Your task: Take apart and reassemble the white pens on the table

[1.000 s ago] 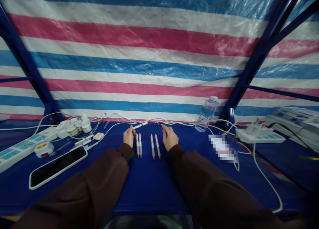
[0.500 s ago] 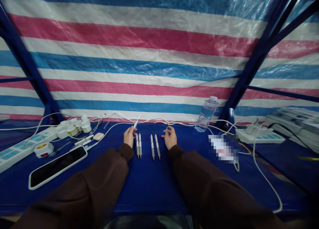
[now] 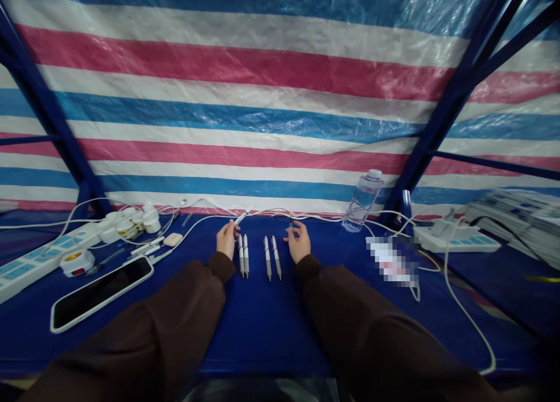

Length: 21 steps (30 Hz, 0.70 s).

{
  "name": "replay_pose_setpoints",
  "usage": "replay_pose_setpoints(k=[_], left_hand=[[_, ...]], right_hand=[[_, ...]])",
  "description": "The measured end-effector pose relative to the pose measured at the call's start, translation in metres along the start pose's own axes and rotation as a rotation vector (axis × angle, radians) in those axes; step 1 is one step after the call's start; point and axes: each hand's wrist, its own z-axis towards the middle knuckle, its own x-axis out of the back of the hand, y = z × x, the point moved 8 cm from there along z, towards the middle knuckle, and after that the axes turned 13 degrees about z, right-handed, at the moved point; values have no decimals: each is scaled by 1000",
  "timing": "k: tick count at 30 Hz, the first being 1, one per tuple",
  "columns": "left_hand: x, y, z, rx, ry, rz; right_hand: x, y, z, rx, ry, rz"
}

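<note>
Two pairs of white and grey pens lie on the blue table, the left pair (image 3: 244,256) close together and the right pair (image 3: 272,258) slightly apart. Just beyond the left pair, my left hand (image 3: 227,239) is closed on a white pen (image 3: 242,216), which tilts up to the right. My right hand (image 3: 299,242), behind and right of the other pair, pinches a thin dark pen (image 3: 291,220) that points away from me. Part of each held pen is hidden by the fingers.
At left are a phone (image 3: 102,294), a power strip (image 3: 48,253) with plugs, and loose pens. A clear bottle (image 3: 363,201) stands back right, near a blurred packet (image 3: 394,262), cables and another power strip (image 3: 457,238). Striped sheeting hangs behind, between blue metal posts.
The white pen in my left hand has tipped lower to the right. The dark pen in my right hand has shifted slightly left and shows more of its length. The four lying pens have not moved.
</note>
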Motion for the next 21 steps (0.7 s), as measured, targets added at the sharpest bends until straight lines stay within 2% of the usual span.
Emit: replay_pose_setpoints(k=[6,12,21], left_hand=[[3,5,-2,-2,42,22],[2,8,-2,-13,29,23],[-1,10,-4,-68,-1,67]], right_hand=[[0,-12,-1,59,-10,-22],[-3,-33,-5,151,-57,-102],[-4,-43,-8,205,-67,-157]])
